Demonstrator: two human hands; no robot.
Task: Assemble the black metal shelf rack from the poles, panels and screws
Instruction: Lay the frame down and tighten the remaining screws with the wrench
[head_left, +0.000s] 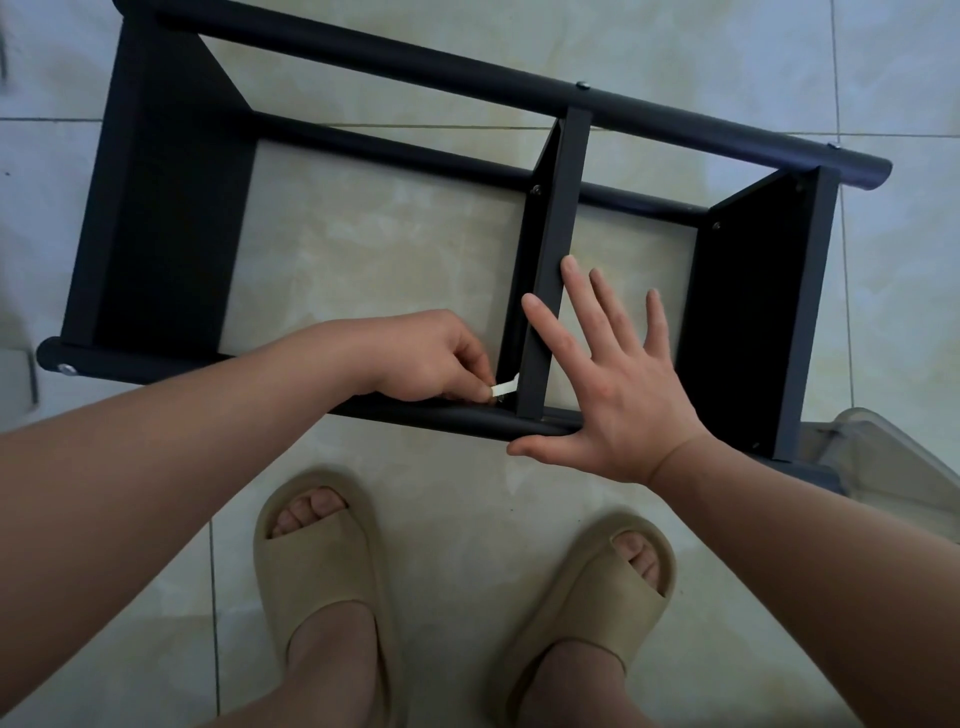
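Observation:
The black shelf rack (171, 218) lies on its side on the tiled floor, its poles running left to right with three panels standing between them. My left hand (431, 358) pinches a small white flat wrench (505, 387) at the joint where the middle panel (550, 270) meets the near pole (457, 415). My right hand (618, 379) is spread flat, fingers straight, over the near pole and beside the middle panel's edge. Silver screw heads show on the far pole (583, 84) and at the near pole's left end (66, 369).
A clear plastic container (883, 457) sits at the right, next to the rack's end panel (753, 312). My two feet in beige slippers (322, 587) stand just in front of the near pole. Dark objects lie blurred at the far left edge (26, 374).

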